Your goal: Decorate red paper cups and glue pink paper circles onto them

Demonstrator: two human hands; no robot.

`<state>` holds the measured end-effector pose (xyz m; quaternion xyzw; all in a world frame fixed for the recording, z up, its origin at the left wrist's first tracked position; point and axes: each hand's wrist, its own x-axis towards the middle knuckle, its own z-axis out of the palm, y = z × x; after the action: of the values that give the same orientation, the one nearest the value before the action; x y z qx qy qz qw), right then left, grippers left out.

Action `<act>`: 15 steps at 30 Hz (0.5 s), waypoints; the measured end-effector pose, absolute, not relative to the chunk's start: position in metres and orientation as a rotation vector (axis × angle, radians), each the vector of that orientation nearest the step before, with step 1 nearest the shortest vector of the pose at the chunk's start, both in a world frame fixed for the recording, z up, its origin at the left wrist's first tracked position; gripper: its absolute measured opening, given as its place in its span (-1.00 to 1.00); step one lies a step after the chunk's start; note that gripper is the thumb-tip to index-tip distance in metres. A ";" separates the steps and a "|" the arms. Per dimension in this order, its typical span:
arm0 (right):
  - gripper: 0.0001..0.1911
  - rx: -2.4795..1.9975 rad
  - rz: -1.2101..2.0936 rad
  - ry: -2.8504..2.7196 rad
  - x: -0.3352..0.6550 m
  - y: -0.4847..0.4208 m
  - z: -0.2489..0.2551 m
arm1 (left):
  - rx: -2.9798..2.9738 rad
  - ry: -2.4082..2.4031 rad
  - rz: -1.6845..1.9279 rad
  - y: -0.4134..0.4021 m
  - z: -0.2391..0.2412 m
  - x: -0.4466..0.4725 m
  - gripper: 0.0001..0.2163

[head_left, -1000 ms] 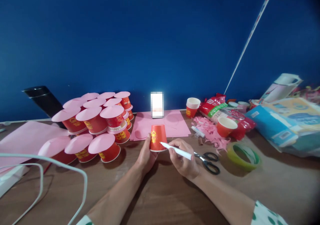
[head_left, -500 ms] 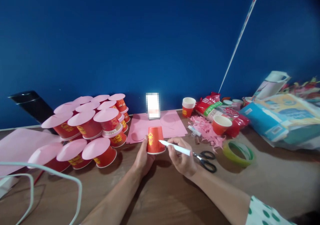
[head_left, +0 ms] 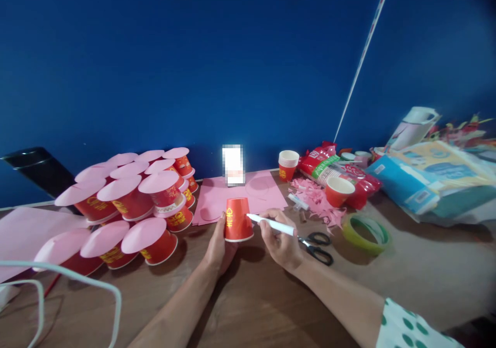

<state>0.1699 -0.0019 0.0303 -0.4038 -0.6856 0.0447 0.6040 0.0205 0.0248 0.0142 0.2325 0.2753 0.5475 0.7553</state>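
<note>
Here, upturned red cup [head_left: 237, 219], gold-printed

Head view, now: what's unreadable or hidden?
All in the head view:
The pixelated card: blurred out, content unreadable.
Tip of the pen: too small to tell whether it touches the red cup.
Fingers of the left hand: mostly behind the red cup.
Blades of the scissors: partly behind the right hand.

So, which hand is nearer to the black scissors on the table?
Right. The right hand, holding a white pen, lies just left of the scissors; the left hand is farther left, gripping the upside-down red cup.
</note>
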 end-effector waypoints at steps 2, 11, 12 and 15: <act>-0.92 -0.934 0.112 -1.593 0.170 -0.002 0.030 | 0.510 0.610 1.190 0.024 0.015 0.020 -0.72; -0.92 -0.941 0.108 -1.576 0.171 -0.001 0.029 | 0.534 0.603 1.181 0.025 0.013 0.020 -0.69; -0.92 -0.943 0.109 -1.576 0.171 -0.001 0.030 | 0.531 0.600 1.183 0.025 0.013 0.020 -0.69; -0.92 -0.950 0.110 -1.582 0.172 -0.001 0.030 | 0.520 0.599 1.185 0.024 0.014 0.020 -0.68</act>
<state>0.1716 -0.0009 0.0304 -0.4103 -0.6832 0.0474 0.6022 0.0199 0.0244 0.0140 0.2384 0.2749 0.5436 0.7564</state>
